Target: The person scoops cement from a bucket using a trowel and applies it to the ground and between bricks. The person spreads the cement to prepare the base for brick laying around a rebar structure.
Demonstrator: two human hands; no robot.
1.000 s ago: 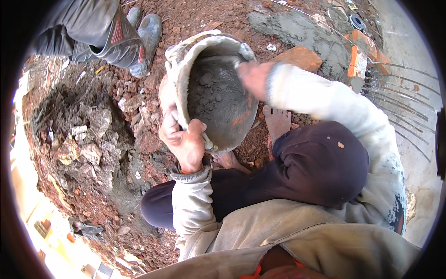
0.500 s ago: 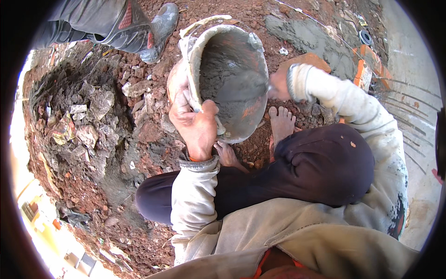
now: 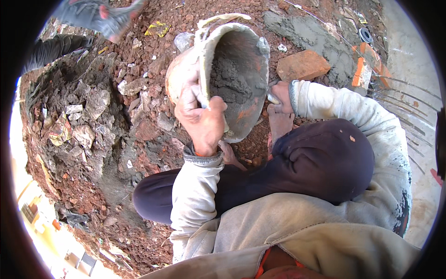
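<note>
Grey mortar (image 3: 230,83) sits in the tilted bucket (image 3: 182,76), left rim clamped in my left grip (image 3: 202,118). My right grip (image 3: 282,96), just beside the right rim, wraps a pale handle (image 3: 273,98).

Reaches forward with left arm (image 3: 194,200) nearly straight, hooking left hand (image 3: 202,122) with thumb (image 3: 217,105) held apart from the fingers (image 3: 187,97). Bends right arm (image 3: 386,135) out wide around the right knee (image 3: 327,160), angling the forearm (image 3: 331,98) inward and curling right hand (image 3: 282,95) into a grip in front of a bare foot (image 3: 281,122).
</note>
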